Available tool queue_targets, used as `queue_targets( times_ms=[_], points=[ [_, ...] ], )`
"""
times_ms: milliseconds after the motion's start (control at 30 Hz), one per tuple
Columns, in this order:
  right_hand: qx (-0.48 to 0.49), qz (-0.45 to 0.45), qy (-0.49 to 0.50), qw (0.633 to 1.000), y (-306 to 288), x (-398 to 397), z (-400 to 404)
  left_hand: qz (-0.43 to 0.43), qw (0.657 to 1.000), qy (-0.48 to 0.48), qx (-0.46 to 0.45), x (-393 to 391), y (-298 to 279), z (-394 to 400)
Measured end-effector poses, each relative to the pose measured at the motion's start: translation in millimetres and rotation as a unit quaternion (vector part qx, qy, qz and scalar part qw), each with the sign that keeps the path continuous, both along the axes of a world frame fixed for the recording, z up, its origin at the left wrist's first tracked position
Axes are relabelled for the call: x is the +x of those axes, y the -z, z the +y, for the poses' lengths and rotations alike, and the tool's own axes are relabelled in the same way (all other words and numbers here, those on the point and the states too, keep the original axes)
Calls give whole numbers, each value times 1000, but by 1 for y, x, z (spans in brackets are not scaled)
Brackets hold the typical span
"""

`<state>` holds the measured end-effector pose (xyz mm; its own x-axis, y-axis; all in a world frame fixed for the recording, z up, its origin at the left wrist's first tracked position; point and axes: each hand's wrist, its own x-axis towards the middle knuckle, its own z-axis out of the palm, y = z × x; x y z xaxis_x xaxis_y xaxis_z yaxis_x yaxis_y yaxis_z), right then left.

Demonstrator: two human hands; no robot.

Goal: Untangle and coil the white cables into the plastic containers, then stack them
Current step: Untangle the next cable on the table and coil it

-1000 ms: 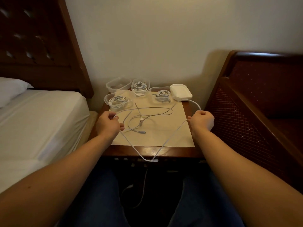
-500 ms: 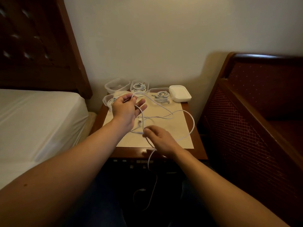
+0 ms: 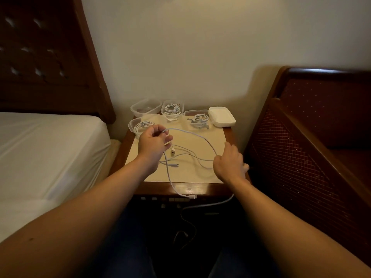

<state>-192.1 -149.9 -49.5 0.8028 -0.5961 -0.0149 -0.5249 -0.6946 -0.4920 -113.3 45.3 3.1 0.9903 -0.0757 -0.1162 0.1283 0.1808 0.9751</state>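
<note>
right hand swung out to the table's right edge, cable loop drawn wide

since half a second ago the right hand (image 3: 228, 164) has been carried from the middle front of the bedside table (image 3: 200, 188) to its right edge, and the white cable (image 3: 192, 133) has been opened into a wide arc between the hands. the left hand (image 3: 153, 144) is raised over the table's left part, and the cable is pinched between its thumb and curled fingers. from there the cable arcs right to the right hand, where it is caught by curled fingers; the exact grip is hidden behind the back of the hand. a second stretch drops from the left hand across the table to a connector at the front edge, and more cable hangs below into the dark. loose strands and a plug lie between the hands. at the back, four clear plastic containers are seen: an empty container (image 3: 145, 107), and three each with a coiled cable, the front left container (image 3: 132, 125), middle container (image 3: 172, 110) and right container (image 3: 197, 118). a white lid (image 3: 221, 116) rests just right of them. a bed (image 3: 46, 149) is at left, a wooden bench (image 3: 311, 137) at right.
</note>
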Motion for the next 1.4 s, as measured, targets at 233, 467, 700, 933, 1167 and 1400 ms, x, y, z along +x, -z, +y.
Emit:
queue_targets(
  times_ms=[233, 467, 700, 933, 1167, 1400],
  points=[
    [114, 87, -89, 986, 13, 4, -9, 5, 998, 34, 54, -7, 11, -14],
    [146, -6, -73, 987, 29, 3, -15, -64, 969, 9, 240, 5, 46, -6],
    [233, -262, -10, 936, -9, 8, -16, -197, 817, 27, 541, 16, 74, 29],
    [270, -139, -113, 946, -30, 19, 7, -350, 788, 80, 500, -21, 60, -3],
    [543, -195, -74, 813, -22, 1, 11, -374, 748, 122, 535, -15, 79, -10],
    [506, -54, -77, 858, -4, -17, 29, -356, 770, 132, 513, -12, 83, -9]
  ],
)
